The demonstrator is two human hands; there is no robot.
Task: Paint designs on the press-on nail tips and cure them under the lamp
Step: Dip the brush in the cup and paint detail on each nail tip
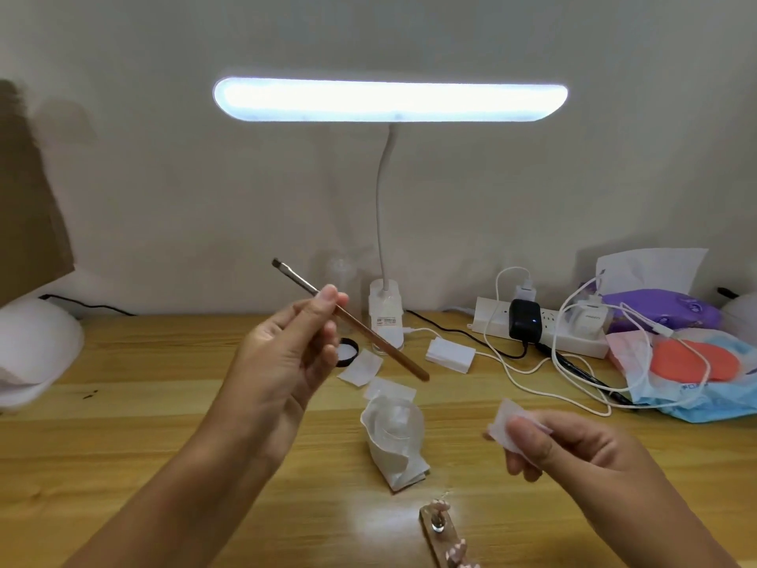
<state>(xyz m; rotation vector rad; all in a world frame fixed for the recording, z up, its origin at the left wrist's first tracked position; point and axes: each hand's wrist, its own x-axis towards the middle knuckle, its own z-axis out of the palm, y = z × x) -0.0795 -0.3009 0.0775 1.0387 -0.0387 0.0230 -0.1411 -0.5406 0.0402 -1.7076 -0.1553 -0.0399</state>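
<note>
My left hand is raised above the wooden table and grips a thin nail brush with a brown handle, its bristle end pointing up and left. My right hand pinches a small white cotton wipe at the lower right. At the bottom edge a wooden holder carries pinkish press-on nail tips. A white dome-shaped curing lamp sits at the far left, partly cut off.
A lit desk lamp arches over the table from its clip base. A crumpled plastic bag, loose white wipes, a wipe stack, a black lid, a power strip with cables and coloured packets lie around.
</note>
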